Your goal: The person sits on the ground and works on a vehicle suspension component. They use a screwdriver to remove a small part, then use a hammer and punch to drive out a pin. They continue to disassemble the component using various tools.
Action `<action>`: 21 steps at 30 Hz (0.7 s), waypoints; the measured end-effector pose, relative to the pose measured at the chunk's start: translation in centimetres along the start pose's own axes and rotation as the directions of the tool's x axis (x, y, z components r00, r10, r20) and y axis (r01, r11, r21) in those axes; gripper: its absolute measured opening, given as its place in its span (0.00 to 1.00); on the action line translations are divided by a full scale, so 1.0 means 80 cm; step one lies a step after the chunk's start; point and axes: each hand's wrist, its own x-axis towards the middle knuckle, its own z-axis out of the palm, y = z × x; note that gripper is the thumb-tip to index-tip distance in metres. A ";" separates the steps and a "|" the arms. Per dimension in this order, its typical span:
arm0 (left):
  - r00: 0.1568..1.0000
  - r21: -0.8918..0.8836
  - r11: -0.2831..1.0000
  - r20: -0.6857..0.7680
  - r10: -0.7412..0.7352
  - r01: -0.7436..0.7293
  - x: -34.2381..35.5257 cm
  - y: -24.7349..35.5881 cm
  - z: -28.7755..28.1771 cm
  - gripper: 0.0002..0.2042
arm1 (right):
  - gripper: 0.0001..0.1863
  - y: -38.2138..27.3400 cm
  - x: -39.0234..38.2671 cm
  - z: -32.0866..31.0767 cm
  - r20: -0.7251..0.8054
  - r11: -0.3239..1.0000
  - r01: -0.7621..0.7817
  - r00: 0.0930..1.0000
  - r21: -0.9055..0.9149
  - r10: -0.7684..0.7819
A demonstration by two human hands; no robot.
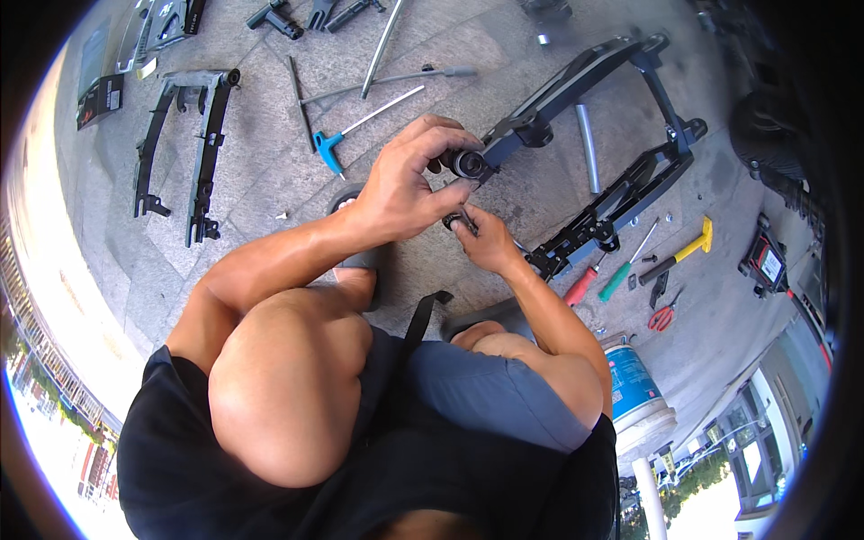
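A large black metal frame (567, 88) with two long arms lies on the paving ahead of me. My left hand (409, 180) is closed around the near end of its left arm, where a round black bushing (469, 164) shows its open ring between the fingers and thumb. Just below it, my right hand (490, 241) is closed, with the fingers pinched on a small dark metal part (456, 219). Most of that part is hidden by the fingers, so its kind is unclear. Both hands are close together, nearly touching.
A blue T-handle hex key (329, 153) and several rods lie ahead-left, beyond them a smaller black fork-shaped frame (209, 144). To the right are a red-handled screwdriver (580, 286), a green-handled one (616, 281), a yellow hammer (688, 252), red-handled scissors (662, 317) and a bucket (634, 382).
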 end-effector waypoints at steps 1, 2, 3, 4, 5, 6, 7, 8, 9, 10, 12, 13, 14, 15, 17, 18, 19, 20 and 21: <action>1.000 0.004 1.000 -0.004 -0.005 0.005 0.000 -0.005 0.000 0.17 | 0.17 0.002 -0.002 0.004 -0.033 0.998 0.026 0.999 -0.061 -0.028; 1.000 0.007 1.000 -0.008 -0.012 0.012 -0.002 -0.010 0.000 0.16 | 0.18 0.002 -0.005 0.004 -0.054 0.991 -0.010 0.999 -0.136 0.002; 1.000 0.026 0.999 -0.004 -0.031 0.031 -0.003 -0.016 -0.001 0.16 | 0.19 -0.001 -0.009 -0.001 -0.058 0.983 -0.058 0.997 -0.176 0.048; 0.999 0.042 0.998 0.000 -0.050 0.050 -0.004 -0.023 -0.002 0.16 | 0.18 -0.006 -0.014 -0.011 -0.039 0.974 -0.008 0.999 -0.227 0.000; 0.998 0.063 0.996 -0.001 -0.065 0.065 -0.008 -0.029 -0.001 0.16 | 0.18 -0.013 -0.020 -0.025 -0.008 0.959 0.018 1.000 -0.282 -0.021; 0.996 0.052 0.994 -0.006 -0.094 0.094 -0.011 -0.035 -0.001 0.16 | 0.17 -0.022 -0.025 -0.041 0.019 0.937 0.056 0.998 -0.344 -0.053; 0.993 0.048 0.992 -0.014 -0.116 0.116 -0.015 -0.042 -0.001 0.16 | 0.19 -0.033 -0.030 -0.059 0.049 0.959 0.051 0.998 -0.279 -0.039; 0.990 0.043 0.989 -0.023 -0.139 0.140 -0.018 -0.047 0.000 0.16 | 0.20 -0.045 -0.036 -0.076 0.077 0.974 0.053 0.996 -0.219 -0.037; 0.989 0.071 0.986 -0.028 -0.148 0.149 -0.021 -0.052 0.001 0.17 | 0.22 -0.058 -0.043 -0.088 0.106 0.987 0.043 0.994 -0.157 -0.026; 0.991 0.056 0.990 -0.039 -0.130 0.132 -0.025 -0.057 0.001 0.17 | 0.23 -0.070 -0.048 -0.098 0.083 0.995 0.028 0.996 -0.095 -0.020; 0.992 0.050 0.992 -0.058 -0.112 0.115 -0.030 -0.064 0.001 0.17 | 0.26 -0.095 -0.054 -0.115 0.033 0.999 -0.008 0.999 0.031 0.007; 0.990 0.034 0.990 -0.045 -0.135 0.136 -0.032 -0.067 -0.001 0.17 | 0.27 -0.106 -0.054 -0.117 0.017 0.999 0.041 0.999 -0.029 -0.041; 0.987 0.020 0.988 -0.031 -0.155 0.156 -0.033 -0.070 -0.004 0.17 | 0.28 -0.116 -0.053 -0.119 0.004 0.992 0.091 0.996 -0.087 -0.091; 0.986 0.004 0.986 -0.024 -0.168 0.168 -0.035 -0.071 -0.006 0.18 | 0.29 -0.126 -0.053 -0.120 -0.019 0.982 0.121 0.992 -0.146 -0.125; 0.980 -0.041 0.980 -0.008 -0.197 0.197 -0.039 -0.075 -0.008 0.17 | 0.28 -0.145 -0.053 -0.121 -0.016 0.946 0.204 0.977 -0.251 -0.215; 0.979 -0.065 0.976 -0.001 -0.206 0.206 -0.041 -0.076 -0.009 0.17 | 0.27 -0.154 -0.053 -0.122 -0.025 0.923 0.226 0.969 -0.310 -0.246; 0.979 -0.123 0.972 0.004 -0.202 0.201 -0.042 -0.077 -0.008 0.17 | 0.24 -0.163 -0.051 -0.123 -0.025 0.888 0.316 0.939 -0.333 -0.344; 0.980 -0.182 0.964 0.009 -0.197 0.195 -0.043 -0.078 -0.007 0.17 | 0.23 -0.171 -0.049 -0.126 0.005 0.863 0.349 0.928 -0.364 -0.373; 0.977 -0.242 0.948 0.025 -0.209 0.209 -0.044 -0.079 -0.007 0.17 | 0.21 -0.179 -0.047 -0.129 0.035 0.836 0.380 0.916 -0.395 -0.400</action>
